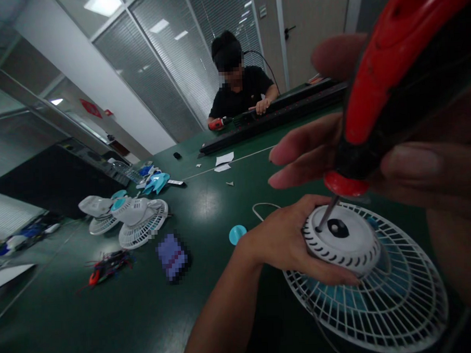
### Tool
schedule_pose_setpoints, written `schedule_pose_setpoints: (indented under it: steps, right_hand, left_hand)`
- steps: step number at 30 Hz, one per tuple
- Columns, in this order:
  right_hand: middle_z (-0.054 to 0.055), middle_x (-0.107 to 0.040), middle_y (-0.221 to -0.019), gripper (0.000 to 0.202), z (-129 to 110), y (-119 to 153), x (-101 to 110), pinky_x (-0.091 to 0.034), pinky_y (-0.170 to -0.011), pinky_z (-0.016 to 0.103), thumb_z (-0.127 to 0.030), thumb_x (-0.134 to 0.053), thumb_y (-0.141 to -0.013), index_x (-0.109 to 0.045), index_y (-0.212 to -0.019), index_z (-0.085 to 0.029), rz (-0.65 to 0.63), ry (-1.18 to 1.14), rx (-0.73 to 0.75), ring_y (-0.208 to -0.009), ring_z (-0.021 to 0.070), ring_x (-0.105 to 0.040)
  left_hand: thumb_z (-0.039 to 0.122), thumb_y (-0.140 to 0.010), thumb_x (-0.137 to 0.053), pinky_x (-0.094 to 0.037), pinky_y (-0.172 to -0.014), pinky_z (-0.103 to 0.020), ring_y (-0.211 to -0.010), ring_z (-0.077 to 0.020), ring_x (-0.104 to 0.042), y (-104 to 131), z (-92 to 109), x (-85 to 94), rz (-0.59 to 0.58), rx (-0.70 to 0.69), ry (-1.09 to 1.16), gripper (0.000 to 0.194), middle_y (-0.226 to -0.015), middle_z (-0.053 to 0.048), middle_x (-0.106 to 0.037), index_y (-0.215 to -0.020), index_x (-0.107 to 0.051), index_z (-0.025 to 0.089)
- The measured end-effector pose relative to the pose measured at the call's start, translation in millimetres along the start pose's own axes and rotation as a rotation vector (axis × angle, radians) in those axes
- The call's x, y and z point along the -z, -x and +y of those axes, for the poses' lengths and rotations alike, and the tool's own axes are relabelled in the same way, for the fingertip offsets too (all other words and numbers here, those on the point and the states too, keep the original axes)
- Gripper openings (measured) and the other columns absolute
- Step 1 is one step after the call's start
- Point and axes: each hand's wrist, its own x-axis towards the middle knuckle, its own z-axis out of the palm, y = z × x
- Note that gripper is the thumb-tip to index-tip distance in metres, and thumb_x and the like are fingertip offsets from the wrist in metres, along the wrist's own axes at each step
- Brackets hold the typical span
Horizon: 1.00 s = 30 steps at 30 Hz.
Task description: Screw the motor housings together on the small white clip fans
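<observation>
A white fan with a round motor housing (351,247) and a wire grille (417,314) lies on the green table at the right. My left hand (287,242) is wrapped round the left side of the housing. Above it, my right hand (410,158) holds a red and black screwdriver (376,102). The shaft points down, and its tip is at a small hole in the housing's top, beside the black centre. Whether a screw sits in that hole cannot be made out. A white cable loops behind the fan.
Left of my hand lie a blue round cap (237,234) and a blurred purple object (172,256). Farther left are white fan parts (141,219) and a tangle of wires (110,265). Across the table (210,302), a person (241,88) works at long black bars (272,115).
</observation>
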Motion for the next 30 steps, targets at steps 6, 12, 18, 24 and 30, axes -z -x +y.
schedule_pose_setpoints:
  steps: [6,12,18,24,30]
  right_hand:
    - [-0.007,-0.073,-0.116,0.047,10,-11,-5,-0.07,-0.076,0.031,-0.028,-0.087,-0.078,-0.067,-0.12,-0.036,0.007,0.01,0.114,-0.079,0.0124,-0.077]
    - [-0.004,-0.065,-0.122,0.067,13,-9,-27,-0.063,-0.059,0.022,-0.04,-0.099,-0.056,-0.053,-0.103,-0.028,0.371,0.205,0.265,-0.074,0.0098,-0.07]
    - [-0.001,-0.065,-0.116,0.046,16,-7,-29,-0.061,-0.064,0.024,-0.032,-0.088,-0.077,-0.052,-0.105,-0.028,0.333,0.209,0.152,-0.098,0.0172,-0.075]
    - [-0.004,-0.074,-0.098,0.022,14,-10,-26,-0.06,-0.066,0.02,-0.028,-0.078,-0.088,-0.061,-0.1,-0.025,0.129,0.151,0.128,-0.078,0.0088,-0.073]
    - [0.0,-0.077,-0.092,0.022,-1,-15,-13,-0.065,-0.071,0.026,-0.043,-0.065,-0.097,-0.067,-0.095,-0.021,-0.183,-0.092,-0.007,-0.086,0.0157,-0.077]
  left_hand:
    - [0.04,-0.05,-0.098,-0.052,-0.11,-0.053,-0.122,-0.0351,-0.068,-2,4,-0.4,-0.014,-0.013,-0.003,0.102,-0.134,-0.011,-0.07,-0.14,-0.054,0.025]
    - [0.037,-0.053,-0.097,-0.054,-0.109,-0.052,-0.123,-0.0356,-0.068,-3,5,-2.6,-0.005,-0.08,0.023,0.095,-0.136,-0.012,-0.07,-0.138,-0.056,0.023]
    - [0.038,-0.051,-0.098,-0.059,-0.103,-0.049,-0.114,-0.034,-0.073,-2,0,-3.5,0.006,-0.043,-0.014,0.094,-0.131,-0.011,-0.073,-0.135,-0.058,0.024]
    - [0.039,-0.052,-0.098,-0.059,-0.102,-0.048,-0.115,-0.0331,-0.072,-2,1,-2.5,-0.015,-0.046,-0.023,0.092,-0.13,-0.01,-0.073,-0.134,-0.059,0.024]
    - [0.038,-0.051,-0.1,-0.057,-0.105,-0.05,-0.117,-0.034,-0.072,1,2,-2.0,0.01,-0.042,-0.019,0.103,-0.131,-0.011,-0.072,-0.142,-0.053,0.026]
